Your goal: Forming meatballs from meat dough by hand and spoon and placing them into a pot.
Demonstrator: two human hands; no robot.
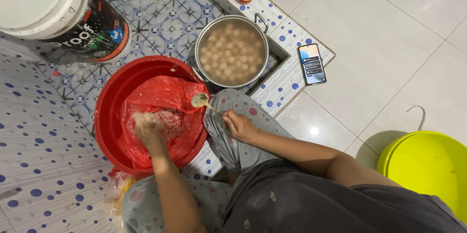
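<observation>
Meat paste [168, 118] lies inside a red plastic bag [160, 94] that lines a red basin [109, 116] on the tiled floor, between the person's knees. In the head view, the left hand [146, 127] is pressed down into the paste, its fingers closed around a lump of it and smeared with it. The right hand [239, 126] grips the handle of a spoon [200, 100], whose bowl carries a bit of paste and hangs over the right rim of the basin.

Just behind the basin stands a metal pot [232, 50] full of pale round balls in water, touching the low dotted tile ledge [287, 74]. A phone [312, 63] lies on this ledge, near its corner. A white bucket [58, 14] stands to the far left, and a yellow bucket [428, 169] sits well apart on the right, on the plain floor. The basin rim and the pot almost touch, so little room is between them; the plain floor on the right is more open.
</observation>
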